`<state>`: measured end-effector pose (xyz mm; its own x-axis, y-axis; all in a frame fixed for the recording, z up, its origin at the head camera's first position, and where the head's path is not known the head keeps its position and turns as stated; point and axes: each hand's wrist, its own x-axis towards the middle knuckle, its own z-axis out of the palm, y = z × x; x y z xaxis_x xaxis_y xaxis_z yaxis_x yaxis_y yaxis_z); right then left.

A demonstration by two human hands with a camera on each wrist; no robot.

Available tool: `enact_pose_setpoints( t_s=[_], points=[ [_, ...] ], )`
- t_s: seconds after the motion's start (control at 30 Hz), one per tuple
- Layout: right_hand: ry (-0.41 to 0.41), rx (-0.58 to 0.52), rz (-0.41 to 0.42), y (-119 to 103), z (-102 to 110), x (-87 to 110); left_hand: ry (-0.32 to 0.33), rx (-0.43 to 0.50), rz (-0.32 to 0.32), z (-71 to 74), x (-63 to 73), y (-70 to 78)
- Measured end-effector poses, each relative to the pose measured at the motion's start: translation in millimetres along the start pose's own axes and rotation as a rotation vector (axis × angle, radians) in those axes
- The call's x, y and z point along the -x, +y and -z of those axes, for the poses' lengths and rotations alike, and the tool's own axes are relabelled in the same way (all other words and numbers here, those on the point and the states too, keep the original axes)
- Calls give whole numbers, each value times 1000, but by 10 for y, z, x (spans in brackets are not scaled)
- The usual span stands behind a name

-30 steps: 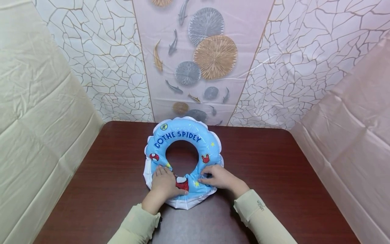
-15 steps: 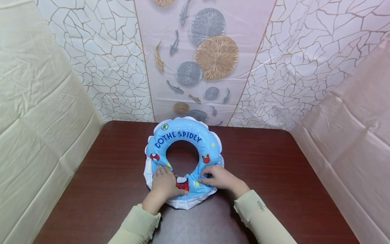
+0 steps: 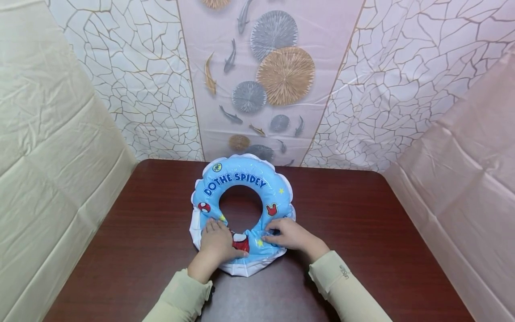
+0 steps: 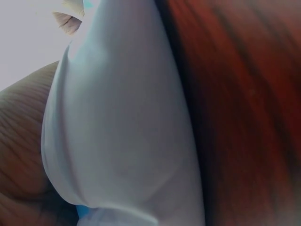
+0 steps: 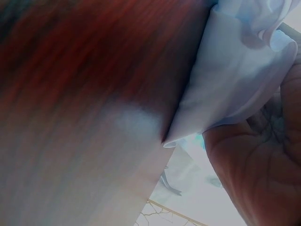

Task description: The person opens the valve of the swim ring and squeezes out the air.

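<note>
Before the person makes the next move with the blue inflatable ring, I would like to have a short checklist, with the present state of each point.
1. Inflatable ring lies on the table: ok.
2. Left hand rests on the ring's near left part: ok.
3. Right hand pinches the ring's near right part: ok.
4. Ring evenly filled: not ok; the near side looks slack and creased, the far side plump.
5. Any opening under the right fingertips closed: cannot tell; too small to see.
</note>
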<state>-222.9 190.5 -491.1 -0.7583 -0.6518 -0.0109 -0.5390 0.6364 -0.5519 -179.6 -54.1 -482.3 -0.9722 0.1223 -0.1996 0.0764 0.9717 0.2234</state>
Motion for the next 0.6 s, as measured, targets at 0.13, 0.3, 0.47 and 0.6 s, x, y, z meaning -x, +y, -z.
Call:
enact_pose_setpoints(
  t_s=[0.13, 0.3, 0.47, 0.6],
  points=[
    [2, -4, -2, -3, -1, 4, -1, -12, 4, -5, -5, 4],
    [-3, -5, -18, 13, -4, 8, 1, -33, -4, -7, 3, 18],
    [-7, -2, -27, 26, -8, 3, -1, -64, -20, 13, 37, 58],
    [0, 1, -8, 7, -1, 2, 7, -91, -31, -8, 42, 82]
  ],
)
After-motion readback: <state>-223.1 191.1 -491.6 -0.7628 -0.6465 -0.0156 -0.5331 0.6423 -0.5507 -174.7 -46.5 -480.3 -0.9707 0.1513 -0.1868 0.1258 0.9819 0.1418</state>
